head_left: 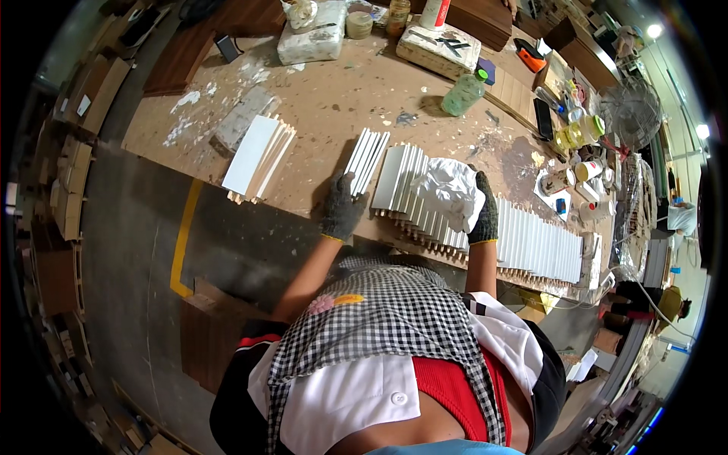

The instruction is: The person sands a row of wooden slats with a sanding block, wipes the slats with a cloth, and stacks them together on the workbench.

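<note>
While the gloved left hand (343,208) sits at the near end of a small bundle of white strips (368,155), the gloved right hand (487,208) is closed on a crumpled white rag (447,189) at the long row of white strips (538,239). The two hands are apart; how firmly the left fingers grip cannot be told. Both groups lie along the near side of the table (326,98), the bundle just left of the row. Each strip looks thin, light and fairly stiff, perhaps easy to snap, and the smooth white faces could slide on one another or scuff. A hold across the long sides, near the middle, should suit a bundle best. The rag looks soft and should fold to any grip. The table's near edge runs close to the strips' near ends, so a pull that way risks a drop. More open room lies left, toward the separate stack (250,155), and far, short of the green bottle (464,92).
</note>
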Available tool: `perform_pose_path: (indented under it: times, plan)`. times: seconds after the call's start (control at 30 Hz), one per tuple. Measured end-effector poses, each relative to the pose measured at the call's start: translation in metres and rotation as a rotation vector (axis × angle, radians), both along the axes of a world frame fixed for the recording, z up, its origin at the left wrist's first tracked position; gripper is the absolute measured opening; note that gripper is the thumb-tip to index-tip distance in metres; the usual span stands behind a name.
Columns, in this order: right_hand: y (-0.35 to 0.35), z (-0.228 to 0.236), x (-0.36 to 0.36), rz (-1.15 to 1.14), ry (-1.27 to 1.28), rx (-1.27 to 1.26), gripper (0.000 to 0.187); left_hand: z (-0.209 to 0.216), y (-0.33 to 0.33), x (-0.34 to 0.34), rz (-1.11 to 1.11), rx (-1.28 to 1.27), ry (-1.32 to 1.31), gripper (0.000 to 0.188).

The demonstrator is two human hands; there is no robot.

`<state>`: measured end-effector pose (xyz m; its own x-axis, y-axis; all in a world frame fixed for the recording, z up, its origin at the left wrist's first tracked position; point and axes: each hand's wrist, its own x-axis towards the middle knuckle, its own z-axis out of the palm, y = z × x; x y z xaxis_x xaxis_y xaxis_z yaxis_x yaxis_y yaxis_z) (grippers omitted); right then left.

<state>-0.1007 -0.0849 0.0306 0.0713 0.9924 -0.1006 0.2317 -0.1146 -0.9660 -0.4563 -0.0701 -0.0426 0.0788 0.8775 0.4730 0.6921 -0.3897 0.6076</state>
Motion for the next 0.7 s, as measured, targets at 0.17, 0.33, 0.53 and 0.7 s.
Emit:
perform_pose_path:
  times: [0.17, 0.33, 0.53, 0.7]
  plan:
    - [0.027, 0.050, -0.046, -0.306, 0.733, -0.017, 0.043, 0.030, -0.009, -0.004, 0.090, -0.438, -0.115, 0.090]
    - [0.036, 0.090, -0.167, 0.028, -0.058, 0.155, 0.040, -0.037, -0.018, -0.025, -0.049, -0.377, -0.668, 0.077]
    - [0.044, 0.020, -0.239, 0.679, -0.812, 0.522, 0.060, -0.047, -0.011, -0.020, 0.002, -0.560, -1.814, 0.050]
    - [0.140, 0.010, -0.194, 0.466, -0.951, 0.320, 0.048, -0.023, -0.016, -0.022, 0.229, -0.269, -0.319, 0.078]
